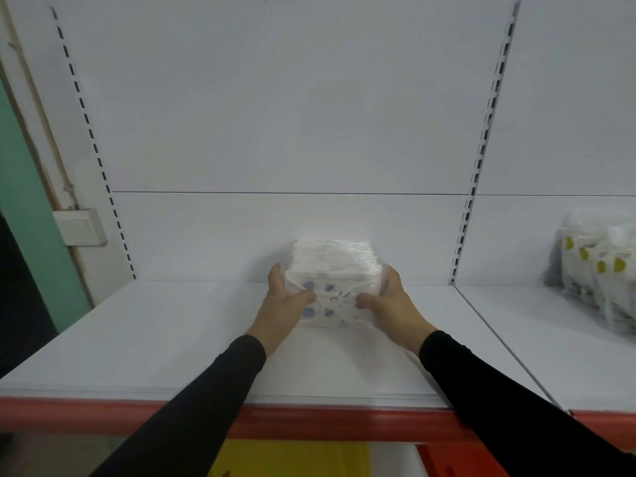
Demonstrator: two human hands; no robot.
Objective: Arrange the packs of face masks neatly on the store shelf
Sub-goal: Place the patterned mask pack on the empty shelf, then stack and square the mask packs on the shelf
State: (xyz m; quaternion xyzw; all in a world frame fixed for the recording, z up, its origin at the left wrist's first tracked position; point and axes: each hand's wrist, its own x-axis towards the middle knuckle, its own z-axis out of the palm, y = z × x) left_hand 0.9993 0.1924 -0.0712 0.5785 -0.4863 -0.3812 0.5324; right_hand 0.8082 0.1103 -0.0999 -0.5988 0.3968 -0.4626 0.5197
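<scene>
A clear-wrapped stack of white face masks with blue prints [334, 270] sits on the white shelf [172, 339], near its middle and close to the back panel. My left hand [284, 302] grips the stack's left side, thumb across the front. My right hand [390, 304] grips its right side in the same way. Both arms in black sleeves reach over the shelf's front edge.
More mask packs with yellow marks [602, 270] stand on the neighbouring shelf bay at the right. A slotted upright [464, 218] divides the bays. The shelf has a red front strip [309, 421]. A white wall box [81, 227] is at the left.
</scene>
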